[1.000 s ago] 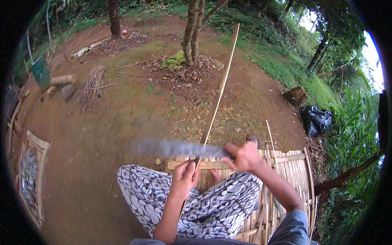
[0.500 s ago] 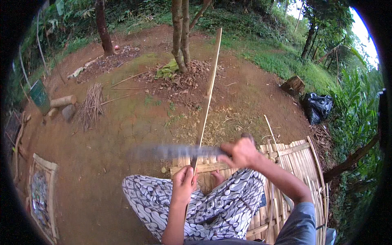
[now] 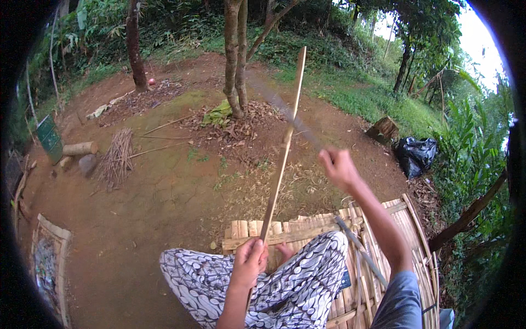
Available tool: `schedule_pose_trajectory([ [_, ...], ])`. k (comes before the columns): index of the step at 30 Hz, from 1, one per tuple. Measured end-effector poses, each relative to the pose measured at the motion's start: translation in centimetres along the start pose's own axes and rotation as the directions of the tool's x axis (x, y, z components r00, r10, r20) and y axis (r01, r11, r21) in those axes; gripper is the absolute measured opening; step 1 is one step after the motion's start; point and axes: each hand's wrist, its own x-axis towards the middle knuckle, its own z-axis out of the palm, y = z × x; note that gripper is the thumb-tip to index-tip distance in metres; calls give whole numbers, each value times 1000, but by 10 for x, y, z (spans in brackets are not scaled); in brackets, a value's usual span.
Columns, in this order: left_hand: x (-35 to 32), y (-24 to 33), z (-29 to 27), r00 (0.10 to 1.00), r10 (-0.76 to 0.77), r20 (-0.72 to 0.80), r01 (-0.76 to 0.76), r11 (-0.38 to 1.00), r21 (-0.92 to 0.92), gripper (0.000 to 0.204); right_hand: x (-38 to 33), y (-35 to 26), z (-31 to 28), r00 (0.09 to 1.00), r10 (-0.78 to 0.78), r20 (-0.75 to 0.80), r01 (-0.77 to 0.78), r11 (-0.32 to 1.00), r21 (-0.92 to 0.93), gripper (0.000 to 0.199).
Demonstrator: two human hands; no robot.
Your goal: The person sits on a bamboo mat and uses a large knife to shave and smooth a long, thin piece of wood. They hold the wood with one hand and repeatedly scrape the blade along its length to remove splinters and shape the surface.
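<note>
My left hand [image 3: 250, 264] is closed around the lower part of a long split bamboo strip [image 3: 276, 183], which rises away from me, leaning slightly right. A node shows partway up it, and its right edge is pale. Out to the right of the strip, my right hand [image 3: 339, 170] grips the handle of a machete [image 3: 307, 134]. Its long grey blade points up and left, blurred by motion, and crosses the strip's upper part in the picture. Whether blade and strip touch, I cannot tell. The handle is mostly hidden by my fingers.
I sit cross-legged on a bamboo slat platform [image 3: 393, 233], where a long grey flat bar [image 3: 361, 249] lies at my right. Curled shavings [image 3: 307, 189] cover the soil ahead. Beyond stand a twin-trunked tree [image 3: 235, 60], a stump [image 3: 382, 129], a black plastic bag [image 3: 415, 156] and a stick pile [image 3: 118, 159].
The machete has swung from level across the strip's lower part to a raised slant farther up. My right hand moved up and away. My left hand keeps its hold; the view has tilted a little.
</note>
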Motion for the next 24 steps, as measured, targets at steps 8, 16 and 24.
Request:
schedule_pose_trajectory([
  [8,-1,-3,0,998,-41,54,44,998,-49,23,-16,16,-4,866,-429,257,497,797,-343,42],
  [16,-1,-2,0,990,-79,119,88,993,-76,21,13,-6,-26,992,56,113,-54,998,-21,40],
  [24,-3,-1,-2,995,-46,84,51,997,-54,20,50,38,-49,1000,24,-21,-29,939,-342,52],
])
